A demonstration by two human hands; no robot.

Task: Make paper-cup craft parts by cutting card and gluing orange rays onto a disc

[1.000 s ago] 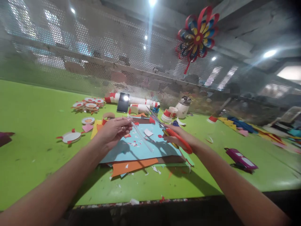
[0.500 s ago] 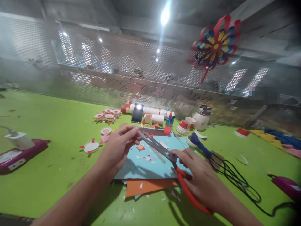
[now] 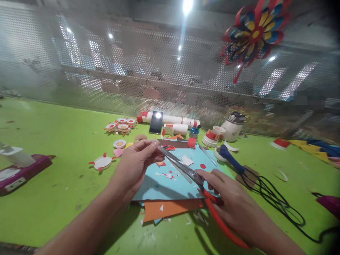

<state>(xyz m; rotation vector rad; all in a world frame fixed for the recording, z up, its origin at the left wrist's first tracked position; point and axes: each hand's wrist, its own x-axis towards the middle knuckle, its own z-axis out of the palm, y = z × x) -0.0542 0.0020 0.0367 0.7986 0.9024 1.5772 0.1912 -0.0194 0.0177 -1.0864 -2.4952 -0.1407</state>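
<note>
My right hand point(image 3: 233, 207) grips red-handled scissors point(image 3: 191, 175), whose long blades point up and left toward my left hand. My left hand point(image 3: 136, 163) pinches something small at its fingertips, right at the blade tips; I cannot make out what it is. Both hands hover over a light blue paper sheet point(image 3: 170, 182) strewn with small red and white scraps. An orange sheet point(image 3: 170, 209) sticks out from under the blue one.
On the green table point(image 3: 61, 141) lie round red-and-white paper pieces point(image 3: 102, 162), a lit phone point(image 3: 155, 122), white rolls with red bands point(image 3: 175, 122), stacked cups point(image 3: 212, 136), a white jar point(image 3: 233, 128) and a black cable point(image 3: 273, 200). Purple devices point(image 3: 18, 171) sit left and far right. A paper flower point(image 3: 253, 33) hangs on the mesh wall.
My right hand came nearer and lower with the scissors, and the blades swung over to my left hand's fingertips. The view shifted left, so the purple device at the left came in.
</note>
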